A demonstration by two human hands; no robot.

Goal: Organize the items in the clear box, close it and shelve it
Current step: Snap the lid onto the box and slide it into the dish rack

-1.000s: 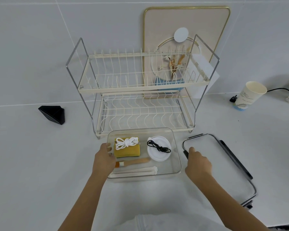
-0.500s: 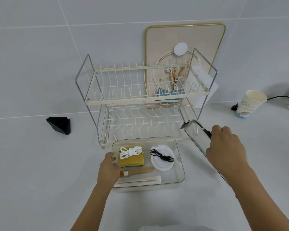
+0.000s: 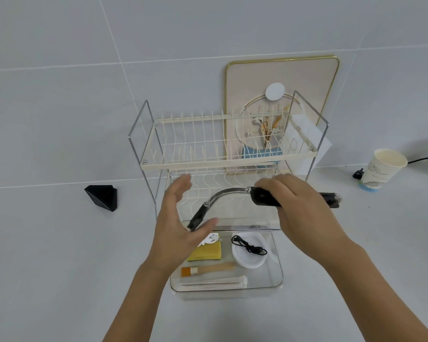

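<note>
Risk lay chiefly in how we held the lid (image 3: 235, 208) over the clear box (image 3: 277, 272) in the head view, the only view we had. Our right hand (image 3: 299, 206) was clenched on the lid's black clip at its right end, so the lid hung tilted above the far edge of the box, just in front of the dish rack (image 3: 227, 154). Our left hand (image 3: 181, 223) was spread wide and gripped nothing; its palm stood beside the lid's left clip, and whether a fingertip touched that clip we could not tell. With only one end held, we judged the lid could swing, slip, or land crooked on the box rim, leaving a clip unlatched. Inside the box, nearer us than the rack, lay a yellow sponge (image 3: 208, 253) with a white cord (image 3: 211, 239) on it, partly hidden by our left hand, a white dish (image 3: 250, 260) carrying a black cable (image 3: 248, 246), a wooden brush (image 3: 208, 269) and a pale wrapped packet (image 3: 215, 282). All seemed low enough, yet we thought the cord might catch under the lid. A paper cup (image 3: 383, 169) stood well right of the rack, a black wedge (image 3: 103, 197) to its left, both clear of our path.
</note>
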